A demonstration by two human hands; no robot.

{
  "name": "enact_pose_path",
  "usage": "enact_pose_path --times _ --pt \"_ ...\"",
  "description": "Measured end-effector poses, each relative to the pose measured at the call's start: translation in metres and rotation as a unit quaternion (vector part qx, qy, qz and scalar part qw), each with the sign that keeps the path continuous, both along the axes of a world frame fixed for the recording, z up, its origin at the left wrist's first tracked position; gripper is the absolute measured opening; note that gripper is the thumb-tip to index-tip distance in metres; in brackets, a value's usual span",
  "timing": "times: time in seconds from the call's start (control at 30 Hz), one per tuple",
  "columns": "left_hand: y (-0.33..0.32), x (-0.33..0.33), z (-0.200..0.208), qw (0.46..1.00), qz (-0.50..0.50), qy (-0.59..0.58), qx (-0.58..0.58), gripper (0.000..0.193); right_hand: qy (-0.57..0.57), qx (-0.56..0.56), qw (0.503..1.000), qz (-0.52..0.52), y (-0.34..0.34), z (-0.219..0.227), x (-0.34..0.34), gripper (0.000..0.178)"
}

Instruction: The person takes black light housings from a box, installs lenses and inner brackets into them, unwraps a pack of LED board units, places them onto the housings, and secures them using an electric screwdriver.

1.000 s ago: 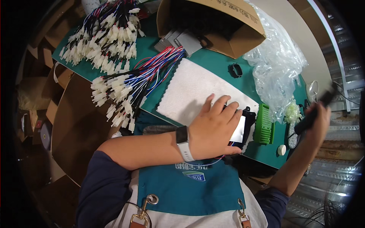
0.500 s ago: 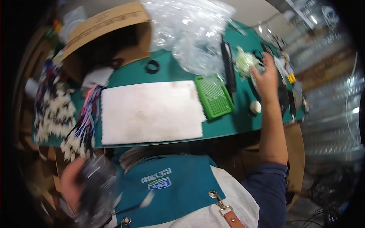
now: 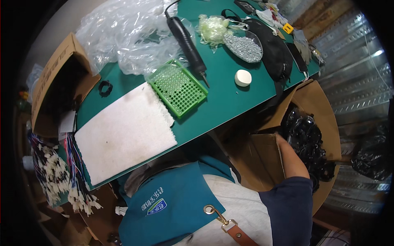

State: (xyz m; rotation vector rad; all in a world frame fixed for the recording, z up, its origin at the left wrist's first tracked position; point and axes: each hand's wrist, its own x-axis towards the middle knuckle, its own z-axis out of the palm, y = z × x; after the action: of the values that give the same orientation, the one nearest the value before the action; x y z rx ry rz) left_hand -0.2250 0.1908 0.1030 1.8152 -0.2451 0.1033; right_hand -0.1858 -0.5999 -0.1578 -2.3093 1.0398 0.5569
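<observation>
My right forearm (image 3: 292,159) reaches down into an open cardboard box (image 3: 264,158) at the right, below the table edge. The box flap hides that hand and its fingers, so I cannot see what they touch. Beside the forearm, a pile of glossy black plastic-looking pieces (image 3: 305,131) lies in the box. My left hand is out of the picture.
On the green table (image 3: 221,102) lie a white foam sheet (image 3: 125,135), a green perforated tray (image 3: 178,88), a black electric screwdriver (image 3: 186,45), a round white object (image 3: 243,78) and a dish of small silvery parts (image 3: 244,47). Wire bundles with white connectors (image 3: 80,192) hang at left.
My view has turned to the right. My right hand has gone from above the table down into the box. My left hand, earlier beside a dark, blurred bag-like thing, has left the picture.
</observation>
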Motion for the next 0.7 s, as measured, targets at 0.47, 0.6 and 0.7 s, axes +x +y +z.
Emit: enact_pose_path --times 0.47,0.6,0.7 --pt "0.031 -0.038 0.008 0.964 0.15 -0.185 0.116 0.066 -0.403 0.088 0.832 -0.372 0.069 0.008 0.044 0.039" --pt "0.032 -0.036 0.006 0.944 0.183 -0.241 0.13 0.067 -0.515 0.006 0.709 -0.481 0.053 0.052 0.054 0.057" --pt "0.03 -0.043 0.01 0.924 0.213 -0.275 0.159 0.067 -0.686 -0.009 0.603 -0.407 0.109 0.195 0.075 0.048"
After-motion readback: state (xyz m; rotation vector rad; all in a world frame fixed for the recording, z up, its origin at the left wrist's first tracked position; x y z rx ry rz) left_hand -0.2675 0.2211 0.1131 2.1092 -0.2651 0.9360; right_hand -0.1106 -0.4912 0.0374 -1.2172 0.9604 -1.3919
